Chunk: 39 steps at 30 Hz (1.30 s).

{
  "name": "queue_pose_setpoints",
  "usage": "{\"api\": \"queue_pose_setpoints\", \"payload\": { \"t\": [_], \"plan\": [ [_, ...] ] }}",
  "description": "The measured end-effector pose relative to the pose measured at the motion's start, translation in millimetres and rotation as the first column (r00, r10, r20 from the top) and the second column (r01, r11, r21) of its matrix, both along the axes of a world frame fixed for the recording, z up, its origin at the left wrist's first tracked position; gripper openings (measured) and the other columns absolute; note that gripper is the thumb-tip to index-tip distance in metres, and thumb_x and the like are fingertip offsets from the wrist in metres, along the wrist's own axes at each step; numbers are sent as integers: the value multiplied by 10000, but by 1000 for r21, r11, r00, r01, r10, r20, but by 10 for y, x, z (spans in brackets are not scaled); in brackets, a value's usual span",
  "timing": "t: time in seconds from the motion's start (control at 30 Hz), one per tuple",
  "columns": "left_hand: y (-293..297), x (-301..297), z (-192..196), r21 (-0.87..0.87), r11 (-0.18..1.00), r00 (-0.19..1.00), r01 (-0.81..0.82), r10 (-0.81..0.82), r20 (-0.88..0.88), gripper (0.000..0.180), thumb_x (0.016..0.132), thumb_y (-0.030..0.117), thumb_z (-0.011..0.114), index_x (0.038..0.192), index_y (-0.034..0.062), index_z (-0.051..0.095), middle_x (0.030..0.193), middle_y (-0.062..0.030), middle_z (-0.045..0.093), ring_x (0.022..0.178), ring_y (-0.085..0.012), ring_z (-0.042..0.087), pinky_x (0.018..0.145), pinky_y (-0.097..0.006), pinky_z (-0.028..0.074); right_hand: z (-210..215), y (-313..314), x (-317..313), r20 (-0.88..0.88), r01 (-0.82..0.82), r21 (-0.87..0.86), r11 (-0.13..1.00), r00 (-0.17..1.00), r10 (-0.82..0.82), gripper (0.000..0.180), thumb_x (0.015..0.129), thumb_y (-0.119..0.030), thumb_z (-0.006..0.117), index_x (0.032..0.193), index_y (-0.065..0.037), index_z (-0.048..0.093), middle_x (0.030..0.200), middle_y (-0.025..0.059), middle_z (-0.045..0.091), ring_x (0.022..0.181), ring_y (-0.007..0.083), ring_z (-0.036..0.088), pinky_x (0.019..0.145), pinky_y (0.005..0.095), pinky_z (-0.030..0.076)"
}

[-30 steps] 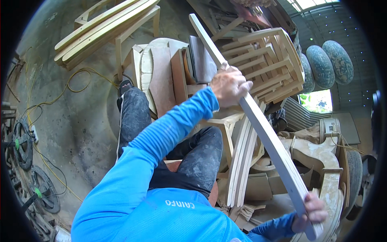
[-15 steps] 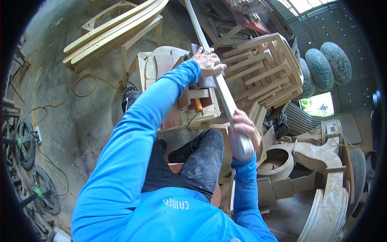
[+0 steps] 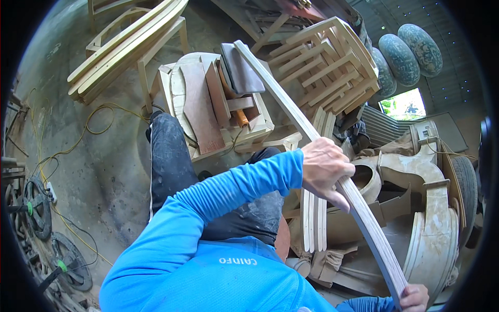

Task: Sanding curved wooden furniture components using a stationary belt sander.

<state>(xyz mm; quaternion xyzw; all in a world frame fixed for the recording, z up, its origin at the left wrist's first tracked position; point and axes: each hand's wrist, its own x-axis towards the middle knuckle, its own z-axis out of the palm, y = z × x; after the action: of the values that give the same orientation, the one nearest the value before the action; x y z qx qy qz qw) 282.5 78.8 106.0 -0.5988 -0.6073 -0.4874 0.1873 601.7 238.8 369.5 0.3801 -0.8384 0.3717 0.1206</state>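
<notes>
I hold a long, curved laminated wooden strip (image 3: pixel 280 93) that runs from the upper middle down to the lower right. My left hand (image 3: pixel 325 169), on a blue-sleeved arm, is closed around its middle. My right hand (image 3: pixel 413 299) grips its lower end at the bottom edge and is only partly in view. The strip's upper tip lies over a wooden box (image 3: pixel 260 127) filled with boards and offcuts. My dark-trousered legs (image 3: pixel 166 161) are bent below me.
A stack of slatted chair frames (image 3: pixel 332 57) stands behind the strip. Curved slats (image 3: pixel 125 47) rest on a stool at the upper left. Pale carved furniture parts (image 3: pixel 431 208) crowd the right. Upright slats (image 3: pixel 312 218) stand under my left hand. A yellow cable (image 3: pixel 67 151) and wheels (image 3: pixel 31 208) lie on the concrete floor.
The strip has swung down toward the lower right. My left hand has come down from its upper end to its middle, and my right hand has shifted to the lower end.
</notes>
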Motion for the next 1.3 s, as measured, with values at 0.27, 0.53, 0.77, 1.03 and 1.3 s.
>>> {"api": "queue_pose_setpoints", "payload": {
  "t": [0.27, 0.53, 0.77, 1.03, 1.3],
  "plan": [
    [-168, -731, -227, 241, 965, 994, -104, 106, 2, 510, 655, 588, 889, 824, 145, 700, 787, -34, 676, 790, -257, 679, 841, -412, 504, 14, -583, -977, 111, -205, 499, 842, 979, 173, 205, 800, -54, 738, 913, 11, 581, 917, 238, 639, 670, 392, 659, 556, 510, 560],
    [-966, -2115, -1099, -231, 836, 841, -498, 530, 108, 626, 644, 298, 910, 1222, 166, 711, 1286, -72, 666, 1340, -307, 536, 1168, -471, 375, -1436, -1074, -2577, -41, -68, 576, 815, 993, 112, 245, 706, -142, 741, 916, -37, 672, 1016, 160, 718, 1100, 410, 709, 868, 464, 617],
    [-1197, -2657, -1131, -546, 639, 816, -542, 555, -160, 504, 730, 304, 841, 1220, 258, 736, 1326, -19, 660, 1387, -269, 495, 1176, -573, 309, -2644, -1153, -3681, -241, 2, 425, 905, 964, 111, 245, 729, -64, 721, 967, -53, 667, 1174, 140, 705, 1227, 395, 658, 976, 460, 583],
    [-428, -1708, -1483, -132, 876, 883, -463, 469, 16, 446, 621, 259, 876, 1020, 209, 683, 1102, -29, 627, 1269, -305, 533, 1091, -787, 248, -2921, -119, -2435, -13, 364, 282, 887, 926, -376, 467, 873, 32, 692, 1331, -30, 620, 1462, 223, 546, 1392, 389, 525, 1152, 477, 446],
    [461, 1, -1405, 36, 942, 929, -333, 321, 183, 544, 572, 183, 867, 1075, 195, 659, 1174, -14, 606, 1345, -252, 513, 1171, -802, 68, -2889, 34, -1680, 980, 720, -175, 671, 190, 52, 922, 970, -144, 670, 1669, -246, 78, 936, 169, 677, 625, 242, 654, 574, 419, 587]
  ]
}}
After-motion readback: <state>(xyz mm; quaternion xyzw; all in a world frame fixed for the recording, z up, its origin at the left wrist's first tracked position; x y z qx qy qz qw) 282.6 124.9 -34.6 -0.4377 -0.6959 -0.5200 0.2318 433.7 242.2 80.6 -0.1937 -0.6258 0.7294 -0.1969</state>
